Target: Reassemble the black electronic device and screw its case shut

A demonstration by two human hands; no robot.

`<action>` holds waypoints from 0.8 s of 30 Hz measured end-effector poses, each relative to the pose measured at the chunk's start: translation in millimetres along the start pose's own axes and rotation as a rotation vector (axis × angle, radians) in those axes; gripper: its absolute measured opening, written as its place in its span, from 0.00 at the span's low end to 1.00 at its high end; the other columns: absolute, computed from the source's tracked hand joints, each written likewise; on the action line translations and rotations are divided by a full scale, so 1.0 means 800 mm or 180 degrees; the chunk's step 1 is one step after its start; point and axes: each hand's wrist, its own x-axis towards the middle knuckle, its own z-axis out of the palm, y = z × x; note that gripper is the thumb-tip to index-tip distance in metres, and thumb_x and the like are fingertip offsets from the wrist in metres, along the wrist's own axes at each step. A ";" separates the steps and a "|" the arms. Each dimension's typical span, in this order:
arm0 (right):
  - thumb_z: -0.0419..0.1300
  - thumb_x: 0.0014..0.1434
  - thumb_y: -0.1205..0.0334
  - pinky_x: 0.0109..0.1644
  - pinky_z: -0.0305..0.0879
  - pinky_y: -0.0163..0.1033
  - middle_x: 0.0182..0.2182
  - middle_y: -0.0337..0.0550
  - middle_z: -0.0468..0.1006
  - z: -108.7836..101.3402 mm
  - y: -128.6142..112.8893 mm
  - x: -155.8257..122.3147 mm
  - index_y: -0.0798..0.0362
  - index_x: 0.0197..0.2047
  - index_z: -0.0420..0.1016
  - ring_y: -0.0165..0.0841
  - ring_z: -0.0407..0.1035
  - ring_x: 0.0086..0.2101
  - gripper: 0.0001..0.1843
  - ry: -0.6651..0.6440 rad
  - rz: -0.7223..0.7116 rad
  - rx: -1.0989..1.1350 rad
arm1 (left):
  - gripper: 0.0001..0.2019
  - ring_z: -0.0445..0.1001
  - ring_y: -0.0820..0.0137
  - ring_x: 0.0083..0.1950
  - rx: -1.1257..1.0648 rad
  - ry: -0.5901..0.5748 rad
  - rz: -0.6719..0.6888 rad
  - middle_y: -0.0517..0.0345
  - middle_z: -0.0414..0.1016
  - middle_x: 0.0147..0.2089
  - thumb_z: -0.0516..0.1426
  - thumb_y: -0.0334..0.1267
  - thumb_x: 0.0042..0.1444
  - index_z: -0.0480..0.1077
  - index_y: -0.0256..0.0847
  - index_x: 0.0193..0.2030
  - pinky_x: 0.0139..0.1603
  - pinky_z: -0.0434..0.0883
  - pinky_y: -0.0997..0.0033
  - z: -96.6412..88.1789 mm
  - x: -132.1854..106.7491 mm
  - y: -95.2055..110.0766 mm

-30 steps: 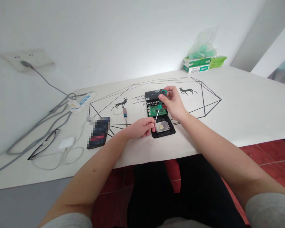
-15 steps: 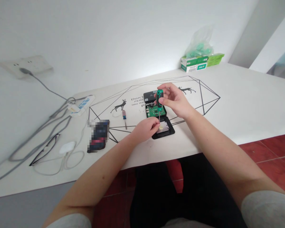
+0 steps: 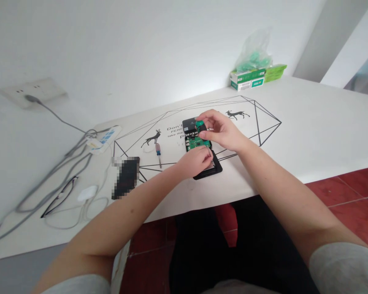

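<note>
The right hand grips a green screwdriver over the green board on the tabletop. The left hand seems to pinch its tip.

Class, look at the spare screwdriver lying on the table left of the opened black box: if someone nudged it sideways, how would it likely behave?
The spare screwdriver would probably roll, since its handle looks round and it lies flat on the smooth table. It looks small and thin, so likely light. Its straight shaft suggests it is stiff, not floppy.
</note>
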 end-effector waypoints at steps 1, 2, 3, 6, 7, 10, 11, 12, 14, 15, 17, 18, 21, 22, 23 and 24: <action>0.76 0.53 0.52 0.37 0.70 0.35 0.40 0.39 0.74 -0.002 0.000 0.000 0.47 0.50 0.75 0.28 0.67 0.34 0.25 -0.0004 0.0015 -0.0034 | 0.07 0.74 0.63 0.42 -0.0031 0.0023 -0.0022 0.55 0.75 0.39 0.56 0.32 0.65 0.66 0.43 0.34 0.46 0.71 0.62 0.004 0.002 -0.001; 0.76 0.53 0.52 0.36 0.69 0.34 0.39 0.38 0.73 -0.004 0.001 0.000 0.48 0.50 0.75 0.28 0.66 0.33 0.24 -0.0005 0.0029 -0.0075 | 0.07 0.74 0.63 0.41 -0.0078 0.0056 -0.0040 0.56 0.75 0.38 0.57 0.32 0.64 0.65 0.44 0.34 0.46 0.71 0.62 0.008 0.003 -0.002; 0.76 0.53 0.52 0.36 0.69 0.34 0.39 0.38 0.73 -0.006 0.002 0.000 0.48 0.50 0.75 0.27 0.65 0.33 0.24 -0.0007 0.0041 -0.0112 | 0.08 0.73 0.64 0.41 -0.0133 0.0099 -0.0046 0.56 0.75 0.39 0.57 0.32 0.64 0.64 0.44 0.33 0.45 0.71 0.62 0.011 0.003 -0.003; 0.76 0.54 0.52 0.36 0.68 0.33 0.39 0.37 0.72 -0.008 0.005 0.000 0.48 0.50 0.74 0.27 0.64 0.33 0.24 -0.0023 0.0045 -0.0148 | 0.11 0.74 0.64 0.41 -0.0310 0.0227 -0.0023 0.54 0.76 0.41 0.56 0.34 0.65 0.62 0.44 0.31 0.46 0.71 0.62 0.017 0.000 -0.006; 0.76 0.54 0.51 0.36 0.68 0.33 0.38 0.37 0.72 -0.008 0.005 0.000 0.48 0.50 0.74 0.27 0.64 0.33 0.24 -0.0035 0.0040 -0.0148 | 0.11 0.74 0.64 0.41 -0.0356 0.0253 -0.0022 0.54 0.77 0.41 0.55 0.34 0.66 0.61 0.45 0.30 0.47 0.71 0.62 0.017 -0.001 -0.007; 0.75 0.54 0.50 0.36 0.68 0.34 0.35 0.36 0.71 -0.007 0.005 0.000 0.47 0.50 0.74 0.28 0.65 0.33 0.24 -0.0069 0.0044 -0.0177 | 0.12 0.74 0.64 0.42 -0.0455 0.0254 -0.0056 0.55 0.77 0.40 0.56 0.34 0.65 0.60 0.45 0.29 0.47 0.71 0.62 0.015 -0.003 -0.006; 0.75 0.55 0.50 0.36 0.68 0.34 0.34 0.35 0.70 -0.007 0.005 0.000 0.47 0.50 0.74 0.29 0.65 0.33 0.24 -0.0079 0.0047 -0.0185 | 0.12 0.74 0.65 0.42 -0.0472 0.0235 -0.0061 0.55 0.77 0.40 0.56 0.35 0.65 0.61 0.45 0.29 0.47 0.71 0.62 0.014 -0.003 -0.006; 0.75 0.55 0.50 0.36 0.68 0.34 0.33 0.35 0.70 -0.007 0.006 0.000 0.47 0.50 0.74 0.29 0.65 0.33 0.24 -0.0081 0.0043 -0.0190 | 0.11 0.74 0.65 0.42 -0.0477 0.0211 -0.0056 0.56 0.76 0.39 0.57 0.35 0.65 0.63 0.44 0.30 0.47 0.72 0.62 0.013 -0.002 -0.006; 0.75 0.55 0.51 0.36 0.68 0.34 0.32 0.34 0.70 -0.007 0.007 -0.001 0.47 0.50 0.74 0.29 0.65 0.32 0.24 -0.0073 0.0021 -0.0184 | 0.09 0.74 0.64 0.42 -0.0457 0.0161 -0.0008 0.56 0.75 0.39 0.57 0.35 0.64 0.66 0.43 0.31 0.47 0.72 0.63 0.012 -0.002 -0.007; 0.75 0.55 0.51 0.36 0.68 0.34 0.32 0.34 0.69 -0.007 0.007 -0.001 0.47 0.50 0.74 0.28 0.65 0.32 0.23 -0.0076 0.0006 -0.0178 | 0.07 0.74 0.64 0.42 -0.0442 0.0145 0.0036 0.56 0.75 0.39 0.58 0.36 0.64 0.68 0.43 0.33 0.48 0.72 0.63 0.011 -0.002 -0.007; 0.75 0.56 0.52 0.36 0.68 0.34 0.32 0.34 0.69 -0.007 0.008 -0.001 0.47 0.50 0.74 0.28 0.64 0.31 0.23 -0.0094 -0.0019 -0.0147 | 0.05 0.74 0.63 0.44 -0.0429 0.0155 0.0143 0.54 0.74 0.40 0.58 0.36 0.64 0.71 0.42 0.35 0.49 0.72 0.62 0.011 -0.002 -0.010; 0.75 0.56 0.52 0.36 0.68 0.34 0.33 0.34 0.69 -0.007 0.008 -0.002 0.47 0.50 0.74 0.27 0.64 0.31 0.22 -0.0107 -0.0019 -0.0124 | 0.05 0.74 0.62 0.46 -0.0430 0.0173 0.0189 0.54 0.74 0.41 0.58 0.35 0.64 0.73 0.42 0.36 0.50 0.72 0.62 0.012 -0.002 -0.011; 0.76 0.54 0.53 0.36 0.69 0.34 0.34 0.35 0.71 -0.007 0.007 -0.002 0.47 0.49 0.74 0.28 0.66 0.32 0.23 -0.0102 0.0030 -0.0041 | 0.04 0.74 0.61 0.49 -0.0398 0.0239 0.0241 0.52 0.75 0.43 0.59 0.34 0.64 0.74 0.41 0.38 0.54 0.72 0.60 0.015 -0.001 -0.015; 0.76 0.53 0.53 0.37 0.70 0.34 0.34 0.35 0.71 -0.007 0.006 -0.002 0.47 0.48 0.74 0.29 0.67 0.33 0.23 -0.0085 0.0049 -0.0008 | 0.04 0.73 0.61 0.49 -0.0359 0.0267 0.0239 0.52 0.75 0.44 0.59 0.33 0.64 0.75 0.41 0.37 0.55 0.72 0.59 0.016 -0.001 -0.016; 0.77 0.52 0.53 0.38 0.71 0.35 0.36 0.36 0.73 -0.008 0.005 -0.002 0.47 0.47 0.74 0.30 0.69 0.35 0.24 -0.0065 0.0063 0.0034 | 0.04 0.73 0.60 0.50 -0.0303 0.0290 0.0239 0.52 0.75 0.44 0.59 0.33 0.64 0.75 0.42 0.37 0.56 0.71 0.58 0.017 -0.001 -0.017; 0.78 0.51 0.53 0.40 0.73 0.36 0.38 0.37 0.74 -0.008 0.004 -0.002 0.48 0.46 0.73 0.31 0.71 0.38 0.24 -0.0049 0.0078 0.0097 | 0.04 0.72 0.60 0.51 -0.0238 0.0316 0.0242 0.52 0.75 0.45 0.60 0.33 0.64 0.75 0.42 0.37 0.58 0.70 0.57 0.017 -0.002 -0.017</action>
